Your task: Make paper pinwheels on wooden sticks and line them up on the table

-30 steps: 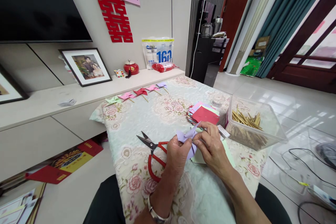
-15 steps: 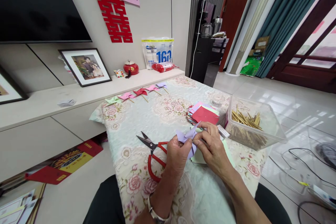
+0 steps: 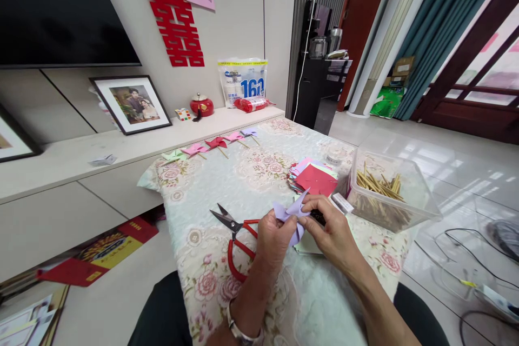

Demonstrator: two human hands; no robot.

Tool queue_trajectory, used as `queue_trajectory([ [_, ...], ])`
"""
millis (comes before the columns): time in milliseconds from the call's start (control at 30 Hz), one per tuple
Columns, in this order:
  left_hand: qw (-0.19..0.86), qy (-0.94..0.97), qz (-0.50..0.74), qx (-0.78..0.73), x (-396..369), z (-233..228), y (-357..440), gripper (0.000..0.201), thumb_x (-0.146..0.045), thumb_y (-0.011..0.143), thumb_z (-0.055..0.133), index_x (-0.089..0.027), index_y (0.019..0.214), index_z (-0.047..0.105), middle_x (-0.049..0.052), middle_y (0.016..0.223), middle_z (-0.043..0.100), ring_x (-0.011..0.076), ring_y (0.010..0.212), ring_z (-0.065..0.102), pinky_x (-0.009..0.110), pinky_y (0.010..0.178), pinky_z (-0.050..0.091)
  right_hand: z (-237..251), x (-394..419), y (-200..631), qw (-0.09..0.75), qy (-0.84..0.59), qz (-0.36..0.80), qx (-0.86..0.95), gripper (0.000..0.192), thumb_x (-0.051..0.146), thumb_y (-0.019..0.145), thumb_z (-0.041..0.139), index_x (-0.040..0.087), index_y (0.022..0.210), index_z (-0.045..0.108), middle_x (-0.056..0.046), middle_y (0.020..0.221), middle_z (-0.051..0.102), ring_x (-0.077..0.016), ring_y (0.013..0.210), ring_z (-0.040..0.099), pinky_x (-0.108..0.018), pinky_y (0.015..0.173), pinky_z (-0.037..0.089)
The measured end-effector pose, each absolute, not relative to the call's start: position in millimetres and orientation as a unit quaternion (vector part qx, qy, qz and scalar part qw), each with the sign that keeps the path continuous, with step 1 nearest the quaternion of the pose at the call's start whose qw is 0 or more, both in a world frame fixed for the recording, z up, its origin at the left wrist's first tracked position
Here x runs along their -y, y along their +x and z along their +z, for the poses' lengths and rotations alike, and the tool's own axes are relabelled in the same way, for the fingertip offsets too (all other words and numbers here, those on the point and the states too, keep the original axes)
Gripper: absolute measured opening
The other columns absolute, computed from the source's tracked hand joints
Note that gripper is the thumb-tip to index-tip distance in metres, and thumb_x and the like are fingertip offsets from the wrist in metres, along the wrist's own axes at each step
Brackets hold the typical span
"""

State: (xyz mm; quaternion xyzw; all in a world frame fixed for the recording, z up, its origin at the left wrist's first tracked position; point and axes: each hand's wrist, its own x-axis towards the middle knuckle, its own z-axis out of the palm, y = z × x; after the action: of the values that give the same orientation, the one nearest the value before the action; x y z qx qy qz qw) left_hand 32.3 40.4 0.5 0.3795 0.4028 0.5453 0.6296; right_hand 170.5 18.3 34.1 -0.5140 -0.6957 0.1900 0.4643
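Observation:
My left hand (image 3: 274,238) and my right hand (image 3: 329,230) together pinch a folded lilac paper pinwheel (image 3: 291,212) just above the table with the floral cloth (image 3: 259,173). A dark small object shows under my right fingers; I cannot tell what it is. Red-handled scissors (image 3: 237,238) lie open on the cloth just left of my left hand. A stack of coloured paper squares (image 3: 314,175), red on top, sits right behind my hands.
A clear plastic box of wooden sticks (image 3: 385,194) stands at the right. Several finished pinwheels (image 3: 211,145) lie in a row along the table's far edge. A small clear jar (image 3: 335,157) is behind the paper stack. Cables (image 3: 466,259) trail on the floor at right.
My right fingers have shifted a little on the pinwheel's centre, and a dark spot now shows beneath them. The view has moved slightly.

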Motion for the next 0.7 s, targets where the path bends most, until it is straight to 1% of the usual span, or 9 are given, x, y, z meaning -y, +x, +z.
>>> queue_trajectory([
  [33, 0.632, 0.380, 0.542, -0.403, -41, 0, 32, 0.025, -0.033, 0.065, 0.076, -0.015, 0.082, 0.072, 0.002, 0.067, 0.072, 0.0187, 0.060, 0.065, 0.028, 0.063, 0.052, 33, -18, 171, 0.470, -0.517, 0.209, 0.684, 0.009, 0.025, 0.090, 0.065, 0.023, 0.098, 0.062, -0.007, 0.107, 0.066, -0.0245, 0.102, 0.062, -0.039, 0.089, 0.046],
  [100, 0.637, 0.380, 0.539, -0.400, -41, 0, 33, 0.025, -0.034, 0.065, 0.076, -0.015, 0.082, 0.072, 0.002, 0.067, 0.073, 0.0193, 0.061, 0.066, 0.028, 0.062, 0.052, 30, -18, 171, 0.481, -0.521, 0.243, 0.661, 0.028, 0.025, 0.089, 0.066, 0.023, 0.116, 0.060, -0.006, 0.108, 0.067, -0.0233, 0.101, 0.063, -0.037, 0.090, 0.047],
  [200, 0.655, 0.376, 0.536, -0.378, -41, 0, 34, 0.027, -0.034, 0.065, 0.076, -0.015, 0.084, 0.074, 0.004, 0.072, 0.075, 0.0218, 0.067, 0.069, 0.030, 0.066, 0.054, 28, -19, 172, 0.504, -0.503, 0.290, 0.640, 0.058, 0.024, 0.089, 0.066, 0.025, 0.143, 0.044, -0.005, 0.111, 0.066, -0.0215, 0.102, 0.063, -0.037, 0.095, 0.047],
  [300, 0.660, 0.373, 0.536, -0.372, -42, -1, 36, 0.028, -0.035, 0.064, 0.077, -0.015, 0.083, 0.074, 0.005, 0.075, 0.077, 0.0225, 0.069, 0.069, 0.030, 0.067, 0.055, 28, -20, 172, 0.527, -0.481, 0.320, 0.624, 0.074, 0.023, 0.088, 0.067, 0.024, 0.153, 0.032, -0.004, 0.108, 0.066, -0.0201, 0.099, 0.063, -0.036, 0.094, 0.047],
  [367, 0.654, 0.371, 0.539, -0.380, -43, -2, 37, 0.028, -0.035, 0.063, 0.077, -0.014, 0.082, 0.074, 0.006, 0.074, 0.077, 0.0222, 0.068, 0.069, 0.030, 0.066, 0.054, 29, -20, 171, 0.533, -0.474, 0.331, 0.618, 0.076, 0.022, 0.087, 0.067, 0.023, 0.154, 0.030, -0.002, 0.101, 0.066, -0.0189, 0.093, 0.063, -0.034, 0.089, 0.048],
  [500, 0.643, 0.377, 0.539, -0.393, -44, -2, 36, 0.029, -0.033, 0.062, 0.078, -0.014, 0.084, 0.075, 0.005, 0.075, 0.077, 0.0213, 0.068, 0.069, 0.029, 0.066, 0.053, 29, -20, 170, 0.526, -0.475, 0.338, 0.618, 0.069, 0.022, 0.088, 0.066, 0.022, 0.151, 0.036, 0.002, 0.085, 0.061, -0.0158, 0.079, 0.060, -0.029, 0.077, 0.048],
  [600, 0.632, 0.381, 0.541, -0.404, -43, 2, 35, 0.027, -0.030, 0.064, 0.076, -0.014, 0.085, 0.074, 0.004, 0.074, 0.076, 0.0193, 0.065, 0.067, 0.028, 0.065, 0.053, 28, -20, 170, 0.525, -0.480, 0.336, 0.616, 0.067, 0.021, 0.088, 0.066, 0.023, 0.149, 0.040, 0.003, 0.083, 0.059, -0.0151, 0.076, 0.059, -0.029, 0.075, 0.047],
  [700, 0.616, 0.384, 0.544, -0.421, -41, 7, 35, 0.021, -0.027, 0.063, 0.075, -0.015, 0.080, 0.071, 0.001, 0.066, 0.072, 0.0167, 0.061, 0.064, 0.025, 0.062, 0.051, 25, -21, 169, 0.528, -0.482, 0.334, 0.614, 0.066, 0.020, 0.088, 0.065, 0.022, 0.149, 0.041, 0.003, 0.082, 0.059, -0.0152, 0.076, 0.059, -0.029, 0.075, 0.046],
])
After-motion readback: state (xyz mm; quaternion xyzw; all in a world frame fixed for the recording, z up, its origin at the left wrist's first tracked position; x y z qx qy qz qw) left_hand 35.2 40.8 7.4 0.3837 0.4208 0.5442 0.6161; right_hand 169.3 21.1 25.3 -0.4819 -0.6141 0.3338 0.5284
